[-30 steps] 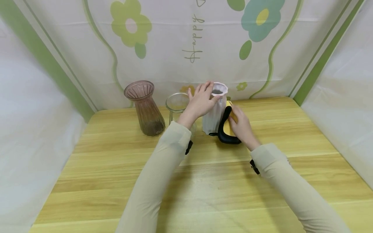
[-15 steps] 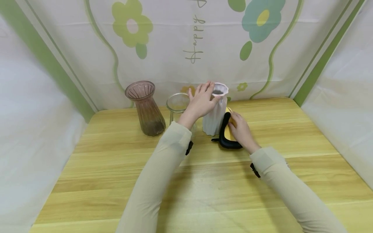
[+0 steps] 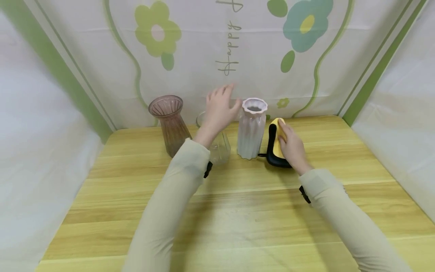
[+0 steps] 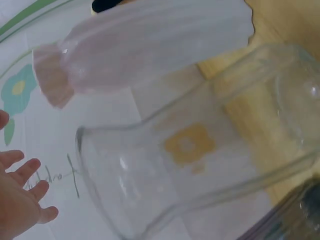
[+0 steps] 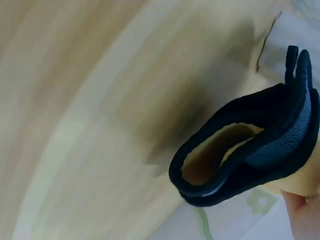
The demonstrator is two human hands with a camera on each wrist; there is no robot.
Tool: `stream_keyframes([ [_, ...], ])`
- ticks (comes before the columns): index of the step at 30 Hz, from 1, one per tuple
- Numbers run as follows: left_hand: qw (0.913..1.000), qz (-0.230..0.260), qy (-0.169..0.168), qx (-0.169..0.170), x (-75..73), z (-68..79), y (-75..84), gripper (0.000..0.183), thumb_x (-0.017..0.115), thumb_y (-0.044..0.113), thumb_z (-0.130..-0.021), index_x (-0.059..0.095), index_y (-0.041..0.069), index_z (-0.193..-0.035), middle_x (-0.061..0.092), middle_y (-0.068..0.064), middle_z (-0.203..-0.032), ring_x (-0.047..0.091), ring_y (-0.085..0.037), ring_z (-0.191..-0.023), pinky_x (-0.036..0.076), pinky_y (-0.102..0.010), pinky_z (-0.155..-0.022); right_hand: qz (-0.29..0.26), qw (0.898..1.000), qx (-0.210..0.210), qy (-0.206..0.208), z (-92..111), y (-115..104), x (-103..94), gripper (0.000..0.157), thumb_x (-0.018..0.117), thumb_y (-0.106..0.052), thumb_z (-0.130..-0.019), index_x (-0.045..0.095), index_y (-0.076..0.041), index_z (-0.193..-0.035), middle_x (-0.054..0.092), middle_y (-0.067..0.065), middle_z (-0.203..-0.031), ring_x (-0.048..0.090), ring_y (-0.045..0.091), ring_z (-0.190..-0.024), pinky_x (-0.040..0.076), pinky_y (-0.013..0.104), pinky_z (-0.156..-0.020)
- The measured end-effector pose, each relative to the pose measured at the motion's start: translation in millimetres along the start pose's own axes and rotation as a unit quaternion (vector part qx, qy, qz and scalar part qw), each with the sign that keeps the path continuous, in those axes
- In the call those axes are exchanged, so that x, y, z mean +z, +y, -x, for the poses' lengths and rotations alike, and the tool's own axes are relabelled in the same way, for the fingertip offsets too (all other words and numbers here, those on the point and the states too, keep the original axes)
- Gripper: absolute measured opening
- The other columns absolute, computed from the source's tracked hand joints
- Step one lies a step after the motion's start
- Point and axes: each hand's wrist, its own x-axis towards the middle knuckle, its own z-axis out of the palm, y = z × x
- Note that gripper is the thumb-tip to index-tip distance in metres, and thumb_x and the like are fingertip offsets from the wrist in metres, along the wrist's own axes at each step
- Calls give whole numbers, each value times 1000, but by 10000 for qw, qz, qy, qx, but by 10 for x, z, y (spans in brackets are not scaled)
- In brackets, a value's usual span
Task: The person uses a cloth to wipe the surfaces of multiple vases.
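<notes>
My left hand (image 3: pixel 219 107) hovers over the clear glass vase (image 3: pixel 220 149), fingers spread and holding nothing. In the left wrist view the fingers show at the left edge, apart from the glass vase (image 4: pixel 150 165). The white fluted vase (image 3: pixel 251 132) stands upright just right of that hand, untouched. My right hand (image 3: pixel 293 149) grips a folded yellow cloth (image 3: pixel 278 145) with black edging and a small black loop. In the right wrist view the cloth (image 5: pixel 295 172) hangs folded, its black border curving into a pocket-like opening. The cloth is held just right of the white vase.
A purple ribbed glass vase (image 3: pixel 170 124) stands at the left of the row. All the vases are near the back edge of the wooden table (image 3: pixel 238 219). Behind them hangs a white curtain (image 3: pixel 200 45) with printed flowers and lettering.
My left hand has let go of the white vase and moved left, over the clear vase. My right hand has lowered the cloth, then raised it and shifted right, away from the white vase.
</notes>
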Motion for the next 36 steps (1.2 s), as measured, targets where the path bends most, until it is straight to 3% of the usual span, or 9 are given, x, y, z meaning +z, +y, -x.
stream_keyframes([
  [3,9991,-53,418,-61,-111,10,-89,54,46,31,-99,35,11,-147,40,-9,-150,32,-28,-141,15,-44,-121,431,9990,-41,129,-30,50,-59,54,52,3,-92,39,-3,-144,45,32,-137,59,50,-95,50,57,-77],
  [6,9966,-79,815,-90,-172,37,-188,51,47,26,-98,40,7,-144,46,-12,-145,37,-28,-137,20,-42,-119,819,9966,-60,58,-49,113,-104,52,52,4,-91,41,-1,-142,46,34,-134,59,45,-70,49,52,-57],
  [9,9935,-105,1130,-111,-186,73,-286,48,48,23,-97,44,6,-142,50,-13,-141,41,-29,-134,24,-42,-117,1081,9939,27,-193,-47,182,-134,51,52,5,-91,42,1,-140,47,36,-131,57,40,-63,47,47,-52],
  [14,9880,-326,1506,-129,-206,103,-399,46,49,21,-96,47,6,-139,53,-13,-138,44,-30,-130,29,-43,-113,1319,9902,92,-443,-2,281,-168,50,53,5,-90,43,3,-139,49,38,-126,59,41,-71,48,49,-57],
  [20,9784,-1016,1797,-71,-259,113,-484,48,54,24,-95,47,3,-138,53,-15,-137,42,-32,-133,26,-48,-115,1447,9866,190,-723,15,349,-164,53,54,1,-90,41,1,-141,49,38,-126,58,41,-70,48,48,-57],
  [30,9820,-867,1462,-829,-317,118,-726,55,53,28,-95,39,8,-145,46,-17,-143,34,-35,-138,13,-55,-118,1535,9705,635,-1747,-6,326,-127,59,46,-11,-97,23,-4,-151,42,36,-137,58,49,-98,51,53,-73],
  [36,9829,-690,1337,-1060,-344,145,-851,58,52,32,-95,36,11,-146,42,-17,-146,27,-38,-141,9,-55,-118,1345,9684,880,-1909,-63,288,-152,67,47,-21,-98,12,-3,-153,32,35,-145,46,53,-120,47,61,-86],
])
